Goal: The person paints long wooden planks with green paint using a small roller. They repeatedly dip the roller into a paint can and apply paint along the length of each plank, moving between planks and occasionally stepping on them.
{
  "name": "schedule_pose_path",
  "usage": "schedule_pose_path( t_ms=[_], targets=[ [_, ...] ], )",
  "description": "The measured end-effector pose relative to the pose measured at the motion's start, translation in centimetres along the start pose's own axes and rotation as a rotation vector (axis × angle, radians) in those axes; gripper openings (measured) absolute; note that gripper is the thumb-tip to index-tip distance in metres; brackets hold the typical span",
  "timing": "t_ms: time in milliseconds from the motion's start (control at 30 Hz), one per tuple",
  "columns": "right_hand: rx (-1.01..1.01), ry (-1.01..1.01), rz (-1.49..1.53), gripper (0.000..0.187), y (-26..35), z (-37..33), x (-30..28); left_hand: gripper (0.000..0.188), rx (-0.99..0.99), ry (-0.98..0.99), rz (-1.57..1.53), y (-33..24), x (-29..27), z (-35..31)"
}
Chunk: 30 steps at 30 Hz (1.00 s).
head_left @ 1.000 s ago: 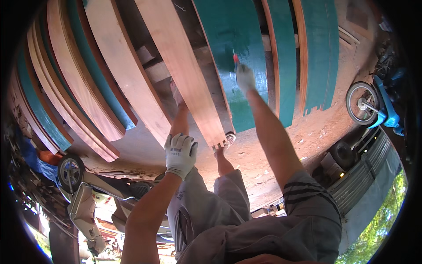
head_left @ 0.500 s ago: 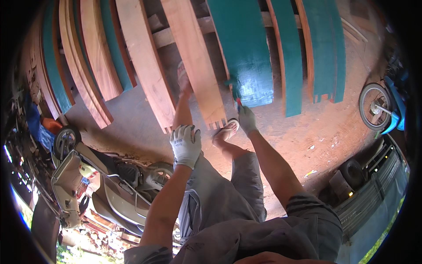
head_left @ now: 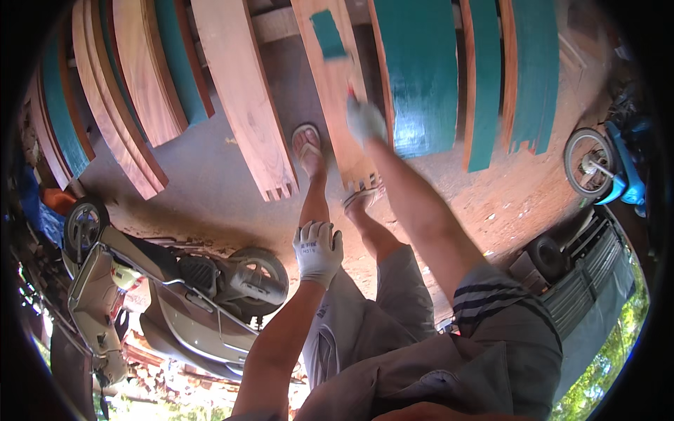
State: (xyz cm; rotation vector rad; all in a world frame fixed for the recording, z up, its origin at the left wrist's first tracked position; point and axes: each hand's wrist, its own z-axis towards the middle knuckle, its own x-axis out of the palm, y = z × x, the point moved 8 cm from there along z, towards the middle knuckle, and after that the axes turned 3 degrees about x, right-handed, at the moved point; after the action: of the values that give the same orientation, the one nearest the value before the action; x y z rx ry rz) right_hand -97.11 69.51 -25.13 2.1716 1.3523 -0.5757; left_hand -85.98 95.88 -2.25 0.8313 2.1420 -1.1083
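Note:
My right hand [head_left: 366,123], in a pale work glove, is closed around a paintbrush [head_left: 351,90] with some red on its handle; motion blurs both. It reaches over a bare wooden plank [head_left: 344,151] with notches cut in its near end. On that plank, just beyond the brush, lies a patch of green paint [head_left: 327,35]. The brush's bristles cannot be made out clearly. To the right is a wide board [head_left: 423,77] with a glossy green face. My left hand [head_left: 317,251], gloved in white, rests on my knee with nothing in it, fingers draped over the front.
More bare planks [head_left: 235,91] and green-painted boards [head_left: 483,84] lie side by side across a support beam [head_left: 277,27]. A scooter [head_left: 203,302] stands at lower left. At the right are a blue motorbike [head_left: 621,168] and a loose tire [head_left: 546,256]. My sandalled feet stand by the plank ends.
My right hand and the brush have moved left and away from me, off the wide green board's edge to the bare plank. A green patch now shows there. My left foot has come nearer.

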Motion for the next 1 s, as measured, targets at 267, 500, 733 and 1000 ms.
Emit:
schedule_pose_path(
  t_ms=[267,500,733,1000],
  targets=[
    [0.305,0.098,0.008,0.062,-15.1,-19.0,5.1,0.026,0.007,0.045,-0.032,3.3,-3.0,3.5],
    [-0.469,-0.270,-0.342,0.033,0.3,-6.5,0.0,0.026,0.000,0.104,-0.073,4.0,-1.7,3.0],
    [-0.413,-0.364,-0.043,0.051,23.1,15.5,-11.7,0.026,0.039,0.131,-0.067,4.0,-1.3,2.3],
    [-0.075,0.014,0.002,0.084,14.9,5.5,-5.7,0.022,0.006,0.070,-0.057,3.5,0.3,-0.2]
  ],
)
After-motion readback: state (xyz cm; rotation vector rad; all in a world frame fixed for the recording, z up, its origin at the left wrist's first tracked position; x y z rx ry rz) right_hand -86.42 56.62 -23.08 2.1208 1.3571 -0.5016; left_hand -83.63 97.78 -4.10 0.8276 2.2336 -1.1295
